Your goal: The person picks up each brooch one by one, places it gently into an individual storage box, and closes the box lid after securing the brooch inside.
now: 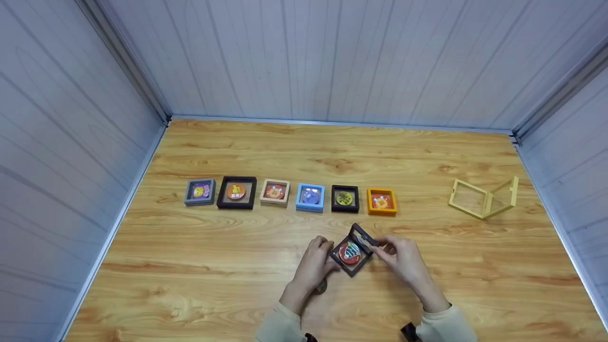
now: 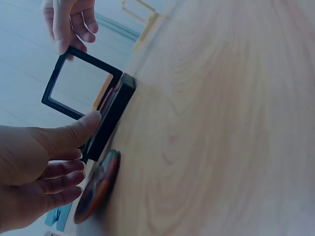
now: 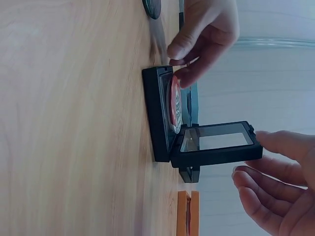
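A small black hinged display frame stands on the table with its lid raised. Inside its base lies a round badge, red with a dark and white pattern. My left hand grips the base at its left corner, thumb on the near side and fingers on the far side. With thumb and fingertips, my right hand pinches the outer edge of the raised lid, as the right wrist view shows. Another round badge lies on the table beside my left hand, partly under the wrist in the head view.
Beyond my hands runs a row of small frames holding round badges, from a grey frame at left to an orange frame at right. A pale yellow frame stands unfolded on the right. White panels wall the table.
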{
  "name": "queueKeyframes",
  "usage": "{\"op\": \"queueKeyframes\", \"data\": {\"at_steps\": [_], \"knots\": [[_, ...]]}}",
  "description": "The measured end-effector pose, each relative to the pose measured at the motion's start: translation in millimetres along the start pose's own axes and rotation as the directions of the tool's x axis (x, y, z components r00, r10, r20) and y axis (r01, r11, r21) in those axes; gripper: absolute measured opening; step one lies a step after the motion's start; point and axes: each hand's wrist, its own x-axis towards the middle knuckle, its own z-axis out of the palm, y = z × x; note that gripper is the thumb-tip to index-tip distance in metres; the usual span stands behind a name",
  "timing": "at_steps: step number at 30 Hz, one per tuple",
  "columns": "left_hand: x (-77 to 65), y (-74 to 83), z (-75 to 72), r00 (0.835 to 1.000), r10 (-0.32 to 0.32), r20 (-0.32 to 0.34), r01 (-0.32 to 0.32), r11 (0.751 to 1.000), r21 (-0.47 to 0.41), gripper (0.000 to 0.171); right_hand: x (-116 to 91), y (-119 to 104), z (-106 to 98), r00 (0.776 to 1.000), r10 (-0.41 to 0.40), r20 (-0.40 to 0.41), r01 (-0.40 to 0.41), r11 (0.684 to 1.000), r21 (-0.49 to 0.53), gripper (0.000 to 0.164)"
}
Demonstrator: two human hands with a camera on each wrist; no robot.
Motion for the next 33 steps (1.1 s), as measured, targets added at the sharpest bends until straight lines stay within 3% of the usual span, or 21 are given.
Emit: {"op": "queueKeyframes", "data": {"at_steps": [13, 33], "knots": [[3.3, -3.4, 6.7, 0.998, 0.051, -0.041, -0.048, 0.997, 0.066, 0.025, -0.2, 0.0, 4.2, 0.999, 0.004, -0.035, -0.004, 1.000, 0.014, 0.006], [4.0, -3.8, 7.9, 0.997, 0.050, -0.052, -0.046, 0.997, 0.061, 0.026, -6.6, -6.3, 18.1, 0.996, -0.092, 0.011, 0.091, 0.995, 0.046, 0.006]]}}
